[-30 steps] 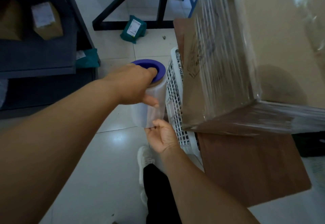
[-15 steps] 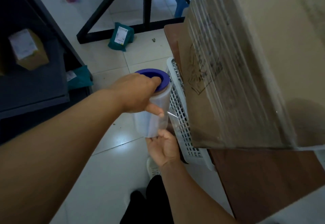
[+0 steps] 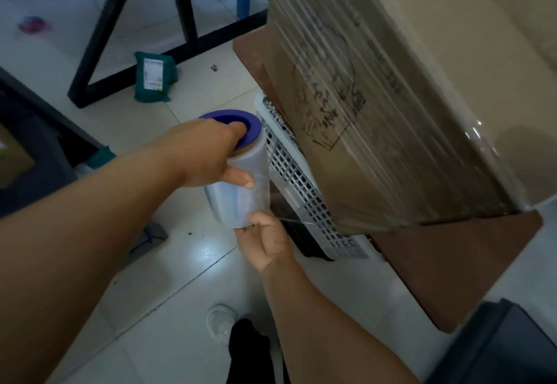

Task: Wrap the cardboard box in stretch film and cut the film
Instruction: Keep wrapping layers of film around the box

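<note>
Two hands hold the stretch film roll (image 3: 239,184) upright just left of the cardboard box (image 3: 401,88). The left hand (image 3: 208,154) is clamped on its top, fingers in the blue end cap (image 3: 233,126) and thumb pressed on the film; the right hand (image 3: 265,240) is closed around its lower end. A thin sheet of clear film (image 3: 304,219) runs from the roll's bottom to the box's lower corner. The box is large, plain brown with a dark printed mark, its side already glossy and streaked with film layers, and it rests tilted on a brown worktop (image 3: 446,266). A white perforated plastic basket (image 3: 297,178) stands on edge between roll and box, touching the box's side. Beyond, on the pale tiled floor (image 3: 168,263), lie a green mailer bag (image 3: 154,80) with a white label and the black metal legs of a table frame (image 3: 102,37). A dark bin (image 3: 500,347) sits at lower right; a light shoe (image 3: 221,322) shows below.
</note>
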Tool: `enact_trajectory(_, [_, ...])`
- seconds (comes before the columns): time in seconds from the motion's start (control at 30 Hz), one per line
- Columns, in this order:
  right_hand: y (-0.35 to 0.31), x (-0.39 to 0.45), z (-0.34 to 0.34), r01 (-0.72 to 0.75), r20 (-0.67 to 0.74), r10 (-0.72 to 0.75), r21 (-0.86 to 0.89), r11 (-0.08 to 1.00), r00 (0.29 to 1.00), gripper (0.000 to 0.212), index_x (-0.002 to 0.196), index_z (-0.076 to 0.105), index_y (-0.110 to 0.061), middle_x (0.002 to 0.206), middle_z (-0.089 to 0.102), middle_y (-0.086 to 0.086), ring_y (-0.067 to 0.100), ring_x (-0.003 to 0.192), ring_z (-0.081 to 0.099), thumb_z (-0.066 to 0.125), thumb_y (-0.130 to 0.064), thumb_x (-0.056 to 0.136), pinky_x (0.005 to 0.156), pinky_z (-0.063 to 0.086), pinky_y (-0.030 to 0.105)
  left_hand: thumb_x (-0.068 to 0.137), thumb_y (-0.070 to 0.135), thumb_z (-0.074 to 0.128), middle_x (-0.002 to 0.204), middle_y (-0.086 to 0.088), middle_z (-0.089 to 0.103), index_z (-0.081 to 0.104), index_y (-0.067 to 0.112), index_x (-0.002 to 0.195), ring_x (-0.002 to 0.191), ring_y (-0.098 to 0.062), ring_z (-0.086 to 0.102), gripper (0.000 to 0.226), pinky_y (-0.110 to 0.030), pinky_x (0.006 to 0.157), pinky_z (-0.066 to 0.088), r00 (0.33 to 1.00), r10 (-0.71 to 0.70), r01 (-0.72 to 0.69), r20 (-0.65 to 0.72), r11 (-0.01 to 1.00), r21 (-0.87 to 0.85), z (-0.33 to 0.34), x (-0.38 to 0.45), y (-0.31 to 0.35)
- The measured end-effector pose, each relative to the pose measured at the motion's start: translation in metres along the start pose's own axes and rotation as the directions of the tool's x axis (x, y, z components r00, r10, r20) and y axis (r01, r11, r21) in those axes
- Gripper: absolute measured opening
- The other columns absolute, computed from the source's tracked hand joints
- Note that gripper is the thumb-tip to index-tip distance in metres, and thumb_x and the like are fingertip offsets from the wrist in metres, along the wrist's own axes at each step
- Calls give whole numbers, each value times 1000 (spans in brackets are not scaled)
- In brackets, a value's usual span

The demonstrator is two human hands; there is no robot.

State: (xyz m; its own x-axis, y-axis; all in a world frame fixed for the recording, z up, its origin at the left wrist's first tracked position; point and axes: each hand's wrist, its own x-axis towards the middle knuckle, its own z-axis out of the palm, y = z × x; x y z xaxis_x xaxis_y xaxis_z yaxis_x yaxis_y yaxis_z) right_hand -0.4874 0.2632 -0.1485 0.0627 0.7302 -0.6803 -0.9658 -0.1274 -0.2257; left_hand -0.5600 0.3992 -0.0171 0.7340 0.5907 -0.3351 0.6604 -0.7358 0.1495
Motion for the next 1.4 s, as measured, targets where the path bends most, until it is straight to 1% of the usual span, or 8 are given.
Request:
enact_trajectory(0.13, [8,10,6,39,-26,-38,47,998,999,66,122,58,-7,113,64,10,27,116,53,45,12,60,115,30,39,60,76,50,67,6,42,41,17,97,63,-18,46,70,-30,55,33,998,58,-58,-14,998,-1,0,7,-10])
enact_trajectory(0.3, [14,20,14,88,-17,-86,108,990,996,65,122,56,-7,114,64,12,27,112,55,47,10,60,115,30,39,55,82,44,81,-2,57,47,16,107,70,-23,55,84,-36,66,48,993,119,-119,-22,993,-16,1,22,-25])
enact_trajectory(0.43, [16,31,23,124,-18,-122,138,983,992,68,124,56,-7,120,61,13,29,119,52,48,9,59,115,30,41,54,83,43,79,-3,58,48,15,106,69,-23,55,86,-39,69,50,988,154,-154,-28,988,-27,-3,33,-38])
enact_trajectory(0.7, [10,63,47,135,-50,-128,171,976,990,66,131,52,-7,115,64,12,27,110,57,43,9,67,107,39,37,55,81,48,84,-3,59,50,14,106,71,-23,56,85,-35,68,49,986,163,-164,-13,986,-44,-20,59,-60])
enact_trajectory(0.8, [2,71,58,138,-42,-133,175,975,990,68,127,54,-9,113,65,11,27,108,58,46,5,60,100,43,35,54,83,47,84,-4,60,50,14,106,71,-24,57,87,-38,69,51,984,176,-176,3,984,-37,-28,71,-67])
enact_trajectory(0.93, [-7,79,68,154,-9,-155,190,970,988,63,122,57,-10,118,62,12,28,115,54,48,3,60,107,38,38,55,83,49,80,-4,59,49,13,104,68,-24,56,85,-39,67,52,982,189,-189,9,982,-22,-37,85,-72])
enact_trajectory(1.2, [-6,83,80,163,-14,-165,253,954,986,74,122,56,-10,112,64,10,26,109,57,56,2,50,93,47,32,56,82,49,79,-3,58,49,12,105,66,-22,56,86,-36,66,51,965,257,-257,44,966,-1,-48,102,-75])
enact_trajectory(1.4, [-6,87,93,193,-76,-178,314,930,981,66,121,56,-8,113,63,12,27,109,56,46,8,58,101,42,35,54,79,50,82,-2,58,49,13,108,68,-19,55,85,-33,66,49,945,315,-313,93,949,-37,-57,113,-84])
